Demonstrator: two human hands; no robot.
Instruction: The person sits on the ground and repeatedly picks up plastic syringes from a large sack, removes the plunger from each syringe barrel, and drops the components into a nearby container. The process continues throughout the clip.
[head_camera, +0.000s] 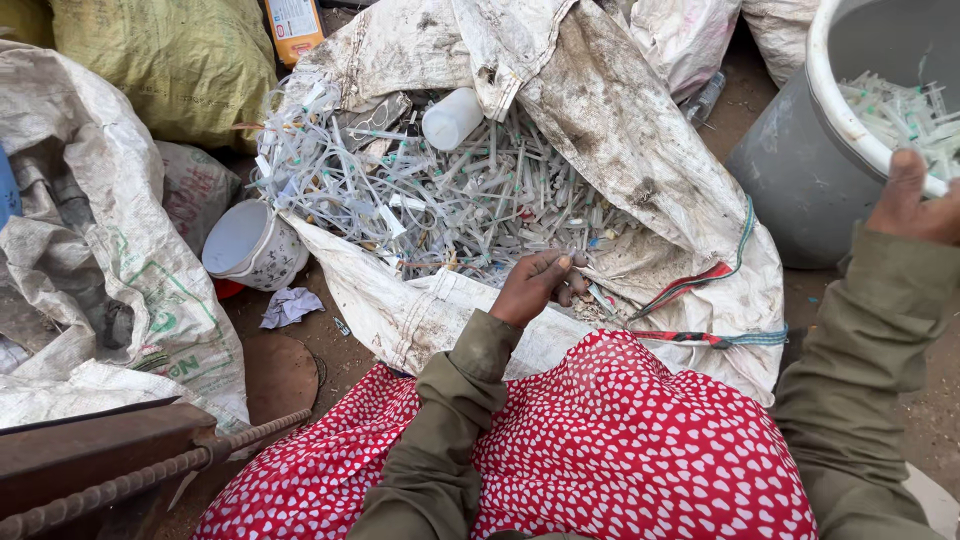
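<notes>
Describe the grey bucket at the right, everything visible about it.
The grey bucket looks like plastic, with a thick white rim and smooth, dusty walls. It is tilted, its mouth turned toward the person, and only part of it is in view at the upper right corner. Inside lies a heap of clear plastic syringes. The right hand grips its rim, fingers hooked over the edge. Its base rests on the dirt ground beside the open white sack of syringes.
</notes>
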